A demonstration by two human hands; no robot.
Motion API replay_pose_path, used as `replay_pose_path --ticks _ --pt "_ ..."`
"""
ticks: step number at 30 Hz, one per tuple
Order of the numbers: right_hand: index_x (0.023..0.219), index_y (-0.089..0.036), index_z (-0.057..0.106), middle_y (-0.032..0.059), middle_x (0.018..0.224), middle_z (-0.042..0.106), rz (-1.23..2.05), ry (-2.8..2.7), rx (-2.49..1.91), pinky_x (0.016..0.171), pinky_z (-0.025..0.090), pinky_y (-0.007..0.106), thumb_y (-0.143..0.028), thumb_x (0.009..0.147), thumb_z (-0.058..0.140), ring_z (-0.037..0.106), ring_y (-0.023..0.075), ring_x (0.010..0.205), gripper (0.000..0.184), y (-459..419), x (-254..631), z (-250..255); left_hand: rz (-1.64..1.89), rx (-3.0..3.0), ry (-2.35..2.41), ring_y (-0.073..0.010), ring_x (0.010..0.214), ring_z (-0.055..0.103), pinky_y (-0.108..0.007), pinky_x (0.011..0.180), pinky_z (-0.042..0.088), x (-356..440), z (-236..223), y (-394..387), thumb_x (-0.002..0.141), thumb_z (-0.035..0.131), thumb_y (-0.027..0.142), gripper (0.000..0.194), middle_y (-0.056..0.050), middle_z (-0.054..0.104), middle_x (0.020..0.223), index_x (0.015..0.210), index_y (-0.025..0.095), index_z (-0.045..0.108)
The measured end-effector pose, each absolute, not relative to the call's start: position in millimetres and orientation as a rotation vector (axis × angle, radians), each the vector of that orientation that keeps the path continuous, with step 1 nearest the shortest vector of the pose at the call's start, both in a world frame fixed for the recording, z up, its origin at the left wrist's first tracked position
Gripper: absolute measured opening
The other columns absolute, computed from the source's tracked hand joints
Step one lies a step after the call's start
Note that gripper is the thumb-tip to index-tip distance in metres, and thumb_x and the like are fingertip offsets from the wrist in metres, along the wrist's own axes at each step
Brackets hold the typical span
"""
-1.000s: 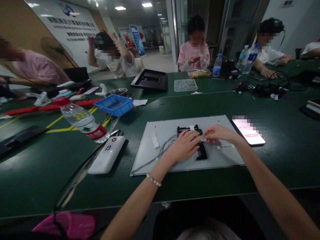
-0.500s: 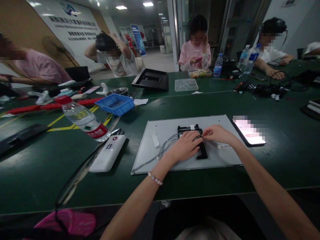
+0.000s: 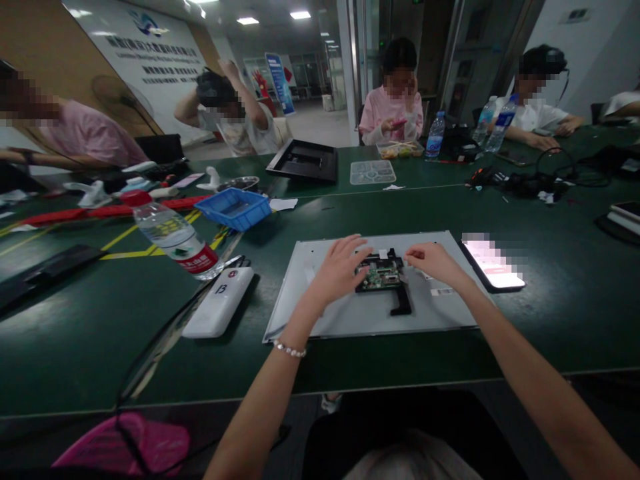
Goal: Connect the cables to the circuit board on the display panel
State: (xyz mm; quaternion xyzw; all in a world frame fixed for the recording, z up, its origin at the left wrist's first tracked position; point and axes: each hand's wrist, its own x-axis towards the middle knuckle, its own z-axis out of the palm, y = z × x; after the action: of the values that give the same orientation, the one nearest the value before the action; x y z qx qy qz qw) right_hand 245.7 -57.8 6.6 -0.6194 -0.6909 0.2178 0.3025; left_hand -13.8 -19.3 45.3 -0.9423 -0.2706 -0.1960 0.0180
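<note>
A flat grey-white panel [image 3: 345,323], like the back of a display, lies on the table in front of me. On its middle sits a green circuit board [image 3: 381,275] in a black plastic bracket [image 3: 401,303]. My left hand [image 3: 339,272] is over the board's left side, fingers spread, holding nothing; it hides the cables there. At the bracket's upper right, my right hand [image 3: 433,262] has its fingertips pinched together. Whatever they might hold is too small to make out. To the right of the panel lies a lit phone [image 3: 495,263].
On the left are a white power bank [image 3: 220,303], a tilted water bottle [image 3: 175,237] and a blue tray [image 3: 235,208]. A black plastic housing [image 3: 305,160] and a clear divided box [image 3: 373,172] lie farther back. Several people sit around the green table [image 3: 320,213].
My left hand has lifted off the board and moved left, its fingers spreading and uncovering the board. My right hand has shifted slightly to the right, still pinched.
</note>
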Motion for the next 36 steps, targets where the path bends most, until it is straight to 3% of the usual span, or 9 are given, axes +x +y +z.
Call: replay_pose_path --ticks 8,12,15,19,28,32,36 --pt "0.088 -0.019 0.068 0.0045 0.081 0.07 0.238 -1.936 -1.605 0.068 0.044 0.028 -0.025 0.086 0.048 0.062 0.017 0.072 0.021 -67.9 218.2 15.4 -0.791 -2.558 -1.471 -0.0269 0.109 0.049 -0.043 0.098 0.037 -97.6 30.1 25.0 0.085 0.049 0.024 0.036 -0.01 0.053 0.118 0.12 0.018 0.053" --pt "0.091 -0.02 0.067 0.0041 0.086 0.07 0.148 -2.03 -1.617 0.063 0.043 0.027 -0.026 0.088 0.047 0.062 0.0165 0.072 0.022 -71.6 206.6 16.6 -0.755 -2.7 -1.631 -0.02 0.085 0.058 -0.035 0.085 0.045 -116.6 11.2 32.2 0.082 0.05 0.032 0.037 -0.008 0.056 0.11 0.116 0.018 0.055" --pt "0.093 -0.021 0.067 0.0032 0.085 0.07 0.124 -2.065 -1.624 0.062 0.041 0.027 -0.025 0.09 0.045 0.062 0.0162 0.071 0.023 -73.8 202.4 17.2 -0.702 -2.778 -1.707 -0.0167 0.07 0.058 -0.031 0.075 0.047 -122.7 4.8 38.0 0.079 0.052 0.034 0.033 -0.006 0.06 0.096 0.106 0.018 0.061" --pt "0.092 -0.021 0.067 0.0029 0.086 0.07 0.128 -2.058 -1.631 0.063 0.041 0.027 -0.025 0.09 0.044 0.062 0.0163 0.072 0.023 -75.9 203.6 20.3 -0.738 -2.817 -1.738 -0.0171 0.068 0.058 -0.028 0.068 0.044 -127.3 6.8 41.8 0.077 0.053 0.036 0.024 -0.003 0.065 0.081 0.085 0.019 0.066" --pt "0.089 -0.02 0.066 0.0052 0.085 0.069 0.141 -1.968 -1.627 0.07 0.043 0.03 -0.027 0.09 0.044 0.061 0.0188 0.075 0.024 -76.5 208.1 29.3 -1.848 -2.826 -2.088 -0.0095 0.059 0.051 -0.022 0.056 0.039 -110.1 31.1 22.0 0.073 0.063 0.041 0.026 0.0 0.06 0.07 0.085 0.018 0.065" --pt "0.095 -0.019 0.065 0.0066 0.091 0.068 0.158 -2.004 -1.552 0.072 0.046 0.031 -0.025 0.091 0.042 0.061 0.0194 0.079 0.025 -81.0 196.8 29.7 -1.582 -3.119 -2.004 -0.0101 0.062 0.053 -0.022 0.058 0.04 -91.1 32.6 7.7 0.073 0.063 0.037 0.022 0.0 0.062 0.072 0.082 0.018 0.065" --pt "0.107 -0.018 0.062 0.0087 0.105 0.066 0.112 -2.072 -1.389 0.086 0.047 0.037 -0.023 0.091 0.04 0.059 0.0215 0.096 0.027 -85.7 178.7 27.4 -1.172 -3.194 -1.843 -0.0122 0.065 0.055 -0.024 0.061 0.042 -81.0 26.4 3.2 0.075 0.059 0.035 0.02 -0.001 0.064 0.072 0.076 0.017 0.065"
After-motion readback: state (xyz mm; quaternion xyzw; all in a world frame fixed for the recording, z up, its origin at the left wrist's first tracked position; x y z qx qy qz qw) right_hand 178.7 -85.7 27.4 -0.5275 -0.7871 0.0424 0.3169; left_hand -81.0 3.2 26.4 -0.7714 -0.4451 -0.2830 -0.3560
